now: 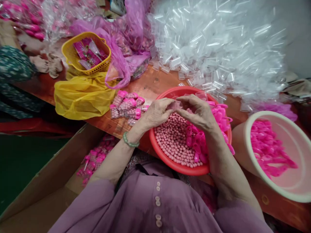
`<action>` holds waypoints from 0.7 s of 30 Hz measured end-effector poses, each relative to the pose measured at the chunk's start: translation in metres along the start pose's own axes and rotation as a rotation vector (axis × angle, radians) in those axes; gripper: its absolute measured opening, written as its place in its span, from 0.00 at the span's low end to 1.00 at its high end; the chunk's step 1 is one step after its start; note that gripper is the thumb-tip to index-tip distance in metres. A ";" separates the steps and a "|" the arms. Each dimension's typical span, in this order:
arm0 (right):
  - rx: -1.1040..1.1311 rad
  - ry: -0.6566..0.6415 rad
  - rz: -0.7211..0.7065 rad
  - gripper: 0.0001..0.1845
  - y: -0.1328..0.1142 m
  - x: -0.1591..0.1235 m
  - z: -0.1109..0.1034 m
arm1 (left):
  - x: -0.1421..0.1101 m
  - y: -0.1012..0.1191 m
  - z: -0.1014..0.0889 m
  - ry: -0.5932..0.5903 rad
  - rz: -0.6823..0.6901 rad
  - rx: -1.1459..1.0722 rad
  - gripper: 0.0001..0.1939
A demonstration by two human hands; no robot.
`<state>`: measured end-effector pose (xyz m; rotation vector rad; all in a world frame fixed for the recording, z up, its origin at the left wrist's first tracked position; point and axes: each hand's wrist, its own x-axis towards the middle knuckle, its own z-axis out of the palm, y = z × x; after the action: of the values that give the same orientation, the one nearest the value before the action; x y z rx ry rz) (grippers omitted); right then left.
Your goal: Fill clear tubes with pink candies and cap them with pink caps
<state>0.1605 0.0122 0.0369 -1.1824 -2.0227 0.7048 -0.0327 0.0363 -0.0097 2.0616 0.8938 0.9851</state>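
My left hand (159, 111), with a green bead bracelet on its wrist, reaches over the rim of a red basin (160, 155). Its fingers close in a pinch on a small clear plastic container (177, 105), partly hidden by the fingers. My right hand (200, 113) meets it from the other side, thumb and fingertips closed on the same container. Beneath both hands the basin holds round pink beads (176, 142) and, on its right side, bright pink plastic caps (199, 140). Several bead-filled containers with pink caps (128, 105) lie just left of the basin.
A large heap of clear plastic containers (218, 45) covers the back right. A white bucket (250, 145) of pink parts stands right. At left are a yellow basket (65, 51), a yellow bag (82, 100) and another person's sleeve (16, 63). A cardboard box (46, 181) sits below the table edge.
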 end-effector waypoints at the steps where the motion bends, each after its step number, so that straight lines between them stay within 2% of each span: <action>1: 0.136 -0.064 0.029 0.18 0.000 0.000 -0.003 | 0.000 -0.001 -0.002 -0.027 -0.011 -0.079 0.17; 3: 0.358 -0.191 0.105 0.22 -0.001 0.000 -0.006 | 0.001 -0.004 -0.008 -0.117 -0.037 -0.257 0.25; 5: 0.448 -0.267 0.176 0.21 -0.002 0.001 -0.006 | 0.002 -0.006 -0.013 -0.231 -0.063 -0.414 0.32; 8: 0.436 -0.372 0.193 0.18 -0.003 0.003 -0.004 | 0.005 -0.006 -0.018 -0.350 -0.089 -0.529 0.40; 10: 0.415 -0.474 0.167 0.20 -0.002 0.005 -0.005 | 0.008 -0.006 -0.019 -0.410 -0.082 -0.533 0.46; 12: 0.341 -0.547 0.152 0.24 -0.003 0.006 -0.008 | 0.009 -0.009 -0.018 -0.443 -0.064 -0.529 0.47; 13: 0.253 -0.564 0.152 0.25 -0.004 0.007 -0.010 | 0.010 -0.011 -0.017 -0.424 -0.057 -0.535 0.45; 15: -0.027 -0.584 0.175 0.22 -0.006 0.007 -0.009 | 0.010 -0.017 -0.013 -0.298 -0.066 -0.558 0.37; 18: -0.521 -0.640 0.246 0.09 -0.008 0.006 0.003 | 0.009 -0.019 -0.006 -0.093 -0.121 -0.532 0.28; 19: -0.630 -0.657 0.260 0.09 -0.008 0.005 0.010 | 0.008 -0.017 -0.004 -0.072 -0.138 -0.472 0.26; 21: -0.689 -0.664 0.243 0.16 -0.005 0.002 0.026 | 0.005 -0.010 0.002 -0.088 -0.161 -0.278 0.25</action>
<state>0.1367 0.0092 0.0251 -1.7746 -2.8456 0.5699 -0.0316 0.0450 -0.0174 1.7570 0.8134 0.8716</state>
